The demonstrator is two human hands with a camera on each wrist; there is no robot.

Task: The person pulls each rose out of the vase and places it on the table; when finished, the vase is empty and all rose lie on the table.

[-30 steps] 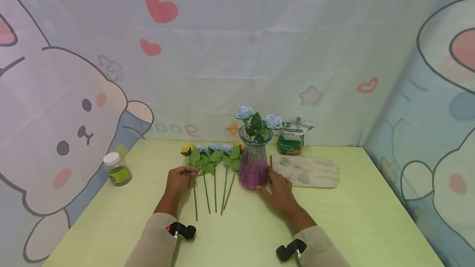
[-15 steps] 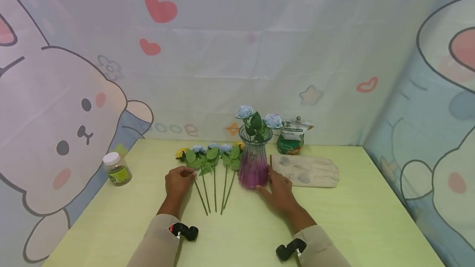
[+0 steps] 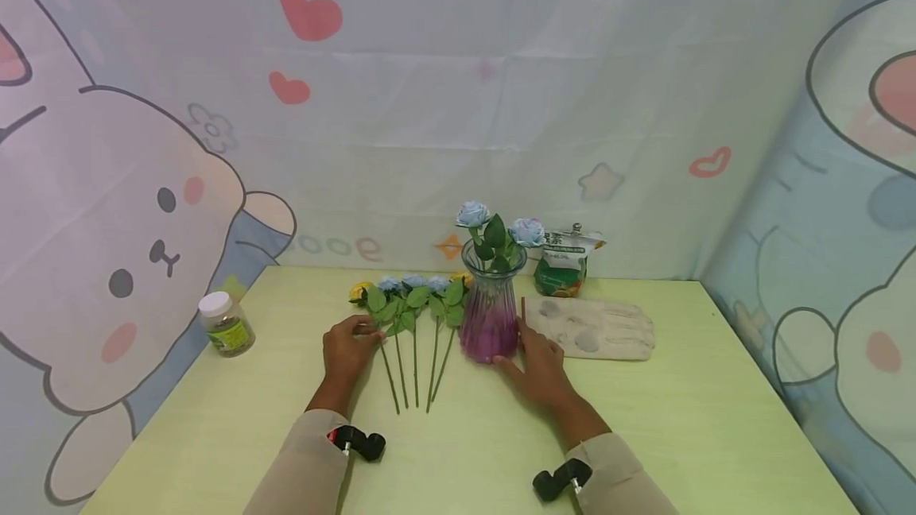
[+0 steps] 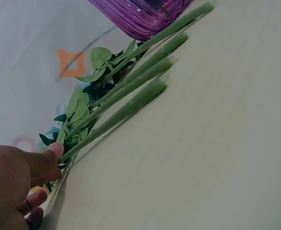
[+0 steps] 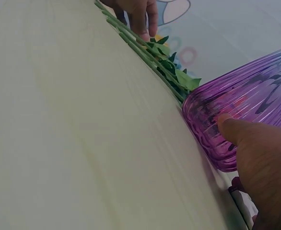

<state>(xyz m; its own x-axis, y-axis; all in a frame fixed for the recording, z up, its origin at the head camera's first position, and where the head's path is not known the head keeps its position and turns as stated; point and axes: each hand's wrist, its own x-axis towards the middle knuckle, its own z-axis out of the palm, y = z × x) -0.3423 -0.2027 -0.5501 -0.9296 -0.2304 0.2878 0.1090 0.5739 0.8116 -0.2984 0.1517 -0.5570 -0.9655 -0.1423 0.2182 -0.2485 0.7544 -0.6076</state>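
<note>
My left hand (image 3: 351, 352) pinches the stem of a yellow rose (image 3: 360, 291) at the left end of a row of artificial roses, close over the table. Beside it lie several blue roses (image 3: 413, 281) and another yellow rose (image 3: 460, 280), heads toward the wall and stems (image 4: 131, 105) toward me. A ribbed glass vase (image 3: 490, 324), purple at the bottom and clearer above, stands upright right of the row. Two light-blue roses (image 3: 472, 214) stick out of its mouth. My right hand (image 3: 540, 368) holds the vase low down, its thumb (image 5: 229, 128) against the glass and the other fingers mostly hidden behind.
A flat whitish board or pad (image 3: 608, 332) with grey patches lies right of the vase. Behind it, a green and white clipped bag (image 3: 564, 265) stands by the wall. A white-capped jar (image 3: 227, 328) is at the table's left edge. A printed cloth backdrop (image 3: 429, 102) closes off the back.
The yellow rose in my left hand has turned, its stem end swinging right toward the other stems; its head went left, then back right. My right hand stays on the vase.
</note>
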